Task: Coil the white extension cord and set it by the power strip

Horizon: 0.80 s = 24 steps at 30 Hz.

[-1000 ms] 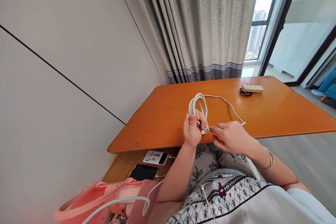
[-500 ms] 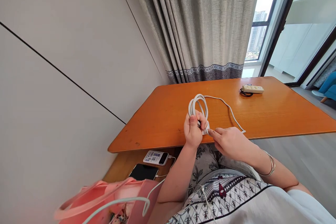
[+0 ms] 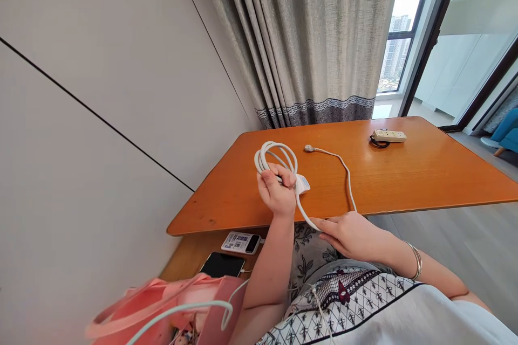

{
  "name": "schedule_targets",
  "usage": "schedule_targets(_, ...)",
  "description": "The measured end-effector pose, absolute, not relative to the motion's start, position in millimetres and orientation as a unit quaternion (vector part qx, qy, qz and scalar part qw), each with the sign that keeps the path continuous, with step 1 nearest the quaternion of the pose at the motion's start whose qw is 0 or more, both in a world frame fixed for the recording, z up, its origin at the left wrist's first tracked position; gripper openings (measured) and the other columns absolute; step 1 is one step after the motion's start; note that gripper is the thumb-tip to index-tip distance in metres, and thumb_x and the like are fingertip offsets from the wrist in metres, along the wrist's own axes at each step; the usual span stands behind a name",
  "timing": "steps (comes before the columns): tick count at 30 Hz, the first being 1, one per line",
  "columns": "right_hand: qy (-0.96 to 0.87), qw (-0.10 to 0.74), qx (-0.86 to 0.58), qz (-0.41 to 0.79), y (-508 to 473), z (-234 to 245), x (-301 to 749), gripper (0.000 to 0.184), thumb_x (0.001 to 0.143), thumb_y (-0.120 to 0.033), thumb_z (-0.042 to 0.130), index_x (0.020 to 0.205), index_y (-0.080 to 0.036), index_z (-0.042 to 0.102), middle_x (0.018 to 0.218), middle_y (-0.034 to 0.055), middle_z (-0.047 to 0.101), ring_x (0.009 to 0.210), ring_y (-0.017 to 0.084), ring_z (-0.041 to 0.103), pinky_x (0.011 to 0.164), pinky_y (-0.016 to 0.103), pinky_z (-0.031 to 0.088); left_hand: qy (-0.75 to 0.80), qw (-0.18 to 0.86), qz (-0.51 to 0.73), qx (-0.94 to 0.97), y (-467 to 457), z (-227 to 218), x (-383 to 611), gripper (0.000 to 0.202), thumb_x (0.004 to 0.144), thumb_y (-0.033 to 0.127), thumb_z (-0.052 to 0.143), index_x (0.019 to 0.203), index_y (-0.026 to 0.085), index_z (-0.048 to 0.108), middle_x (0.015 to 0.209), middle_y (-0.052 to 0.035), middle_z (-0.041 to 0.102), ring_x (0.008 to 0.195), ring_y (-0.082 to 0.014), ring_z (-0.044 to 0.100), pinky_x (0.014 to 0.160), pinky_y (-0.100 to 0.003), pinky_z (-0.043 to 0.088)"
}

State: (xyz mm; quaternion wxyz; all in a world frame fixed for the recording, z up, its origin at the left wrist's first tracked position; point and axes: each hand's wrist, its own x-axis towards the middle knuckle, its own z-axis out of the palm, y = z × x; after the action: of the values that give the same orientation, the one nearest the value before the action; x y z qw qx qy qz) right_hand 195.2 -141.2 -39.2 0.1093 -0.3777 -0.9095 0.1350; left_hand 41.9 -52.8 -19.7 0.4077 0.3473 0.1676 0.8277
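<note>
At the table (image 3: 238, 188), left hand (image 3: 279, 192) and right hand (image 3: 350, 234) clamped on cable (image 3: 300, 206), coil (image 3: 263, 158) now farther left

We have room left of the coil (image 3: 264, 159).
There we could reach across the tabletop (image 3: 226, 183) as far as the wall (image 3: 101, 59); right of the coil, the plug (image 3: 308, 148) and its trailing cord (image 3: 347, 170) lie in our way, with the power strip (image 3: 389, 136) standing farther right.
</note>
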Motion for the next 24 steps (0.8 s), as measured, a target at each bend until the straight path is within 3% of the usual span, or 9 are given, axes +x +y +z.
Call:
schedule_targets(4,-0.921,0.116,-0.357,0.108,-142.0,-36.4,197.9,0.040,0.102,-0.026,0.042,0.141,-0.018,0.050,0.089,0.0056,0.072,0.072,0.015,0.064,0.059,0.025,0.035,0.162,0.447,0.790,0.388,-51.1,-25.6,41.2,0.043,0.086,0.054,0.067,0.070,0.020,0.046,0.043,0.0078,0.041,0.035,-0.0061,0.032,0.039,-0.018,0.026)
schedule_targets(8,-0.926,0.195,-0.323,0.011,-141.5,-28.5,205.3,0.038,0.103,-0.022,0.036,0.135,-0.014,0.055,0.077,0.0032,0.066,0.062,0.012,0.056,0.054,0.025,0.032,0.180,0.470,0.731,0.462,-53.2,-32.6,42.7,0.046,0.077,0.059,0.072,0.071,0.019,0.050,0.046,0.0046,0.050,0.037,-0.0081,0.038,0.037,-0.019,0.028)
schedule_targets(13,-0.903,0.294,-0.300,-0.087,-134.5,-8.8,213.1,0.035,0.105,-0.027,0.035,0.120,-0.023,0.066,0.072,0.0008,0.059,0.061,0.011,0.051,0.054,0.025,0.033,0.211,0.551,0.618,0.520,-61.2,-34.2,42.3,0.050,0.077,0.062,0.071,0.070,0.018,0.049,0.051,-0.0005,0.059,0.040,-0.0098,0.047,0.039,-0.020,0.034)
schedule_targets(17,-0.864,0.370,-0.330,-0.084,-118.8,2.6,218.6,0.032,0.102,-0.035,0.043,0.121,-0.029,0.069,0.087,0.0046,0.062,0.075,0.015,0.056,0.069,0.028,0.046,0.180,0.608,0.537,0.556,-68.6,-35.7,41.3,0.052,0.080,0.067,0.065,0.071,0.018,0.050,0.049,-0.0005,0.058,0.036,-0.0093,0.044,0.035,-0.020,0.030)
schedule_targets(20,-0.832,0.426,-0.349,-0.072,-103.1,6.0,222.2,0.034,0.099,-0.042,0.050,0.126,-0.030,0.066,0.111,0.0098,0.061,0.103,0.023,0.058,0.091,0.040,0.049,0.127,0.635,0.486,0.587,-74.1,-36.4,41.3,0.052,0.083,0.068,0.059,0.078,0.017,0.055,0.044,0.0029,0.052,0.031,-0.0069,0.034,0.033,-0.020,0.024)
schedule_targets(22,-0.827,0.441,-0.349,-0.019,-92.5,5.3,224.6,0.044,0.096,-0.046,0.053,0.136,-0.028,0.059,0.128,0.0122,0.056,0.120,0.028,0.053,0.101,0.047,0.046,0.091,0.661,0.446,0.597,-77.8,-35.0,41.4,0.045,0.085,0.062,0.062,0.082,0.018,0.055,0.040,0.0073,0.043,0.030,-0.0053,0.026,0.034,-0.019,0.022)
schedule_targets(24,-0.828,0.432,-0.345,0.092,-82.8,2.2,227.1,0.056,0.094,-0.049,0.057,0.145,-0.026,0.048,0.127,0.0122,0.058,0.118,0.027,0.057,0.099,0.045,0.048,0.067,0.695,0.406,0.590,-81.0,-32.4,41.3,0.041,0.086,0.057,0.065,0.081,0.018,0.052,0.040,0.0106,0.035,0.030,-0.0046,0.022,0.035,-0.018,0.021)
